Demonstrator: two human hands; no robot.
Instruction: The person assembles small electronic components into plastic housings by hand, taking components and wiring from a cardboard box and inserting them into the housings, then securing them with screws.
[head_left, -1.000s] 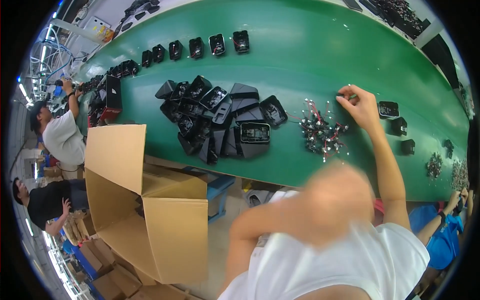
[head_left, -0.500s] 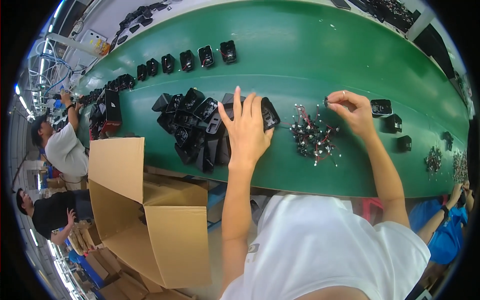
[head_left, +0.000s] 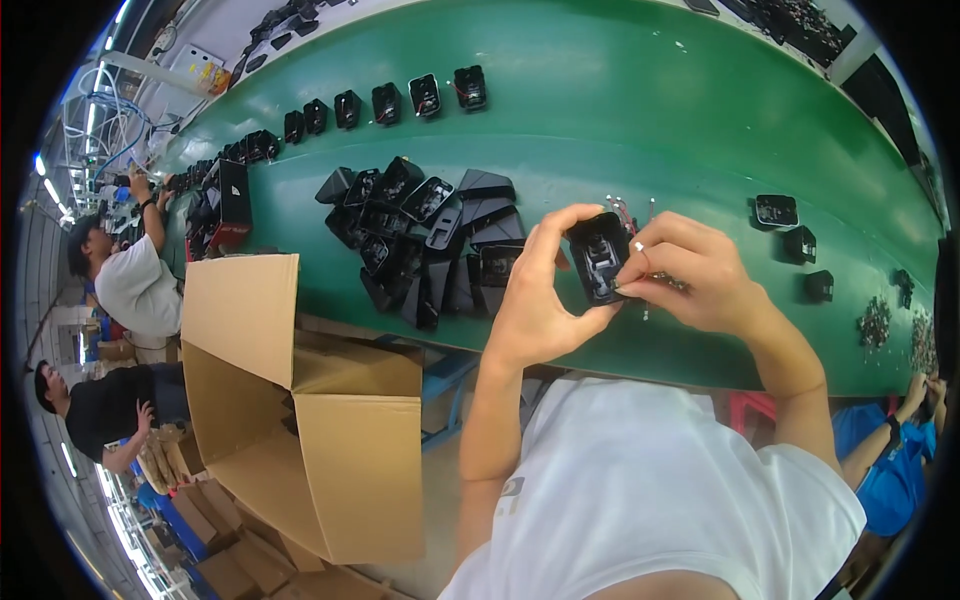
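My left hand [head_left: 532, 305] is wrapped round a black plastic housing [head_left: 597, 250], its open, hollow side facing up. At the housing's lower right edge, my right hand [head_left: 700, 272] pinches a small wired part between thumb and fingertips. A white connector [head_left: 640, 247] on a thin red wire shows by those fingers; the part's body is mostly hidden. Behind my right hand, and largely covered by it, lies a heap of red-wired parts with white connectors [head_left: 618, 208]. To the left of my left hand is a pile of similar black housings [head_left: 400, 215].
A row of black housings [head_left: 386, 103] runs along the far side of the green table [head_left: 600, 110]. Several more housings [head_left: 777, 210] stand at right, near small-part heaps [head_left: 874, 322]. An open cardboard box [head_left: 360, 470] sits at the near left edge. Other people [head_left: 135, 275] work nearby.
My left hand has brought the housing right, away from the pile, and turned its hollow side up. My right hand has carried the small part left and down to the housing.
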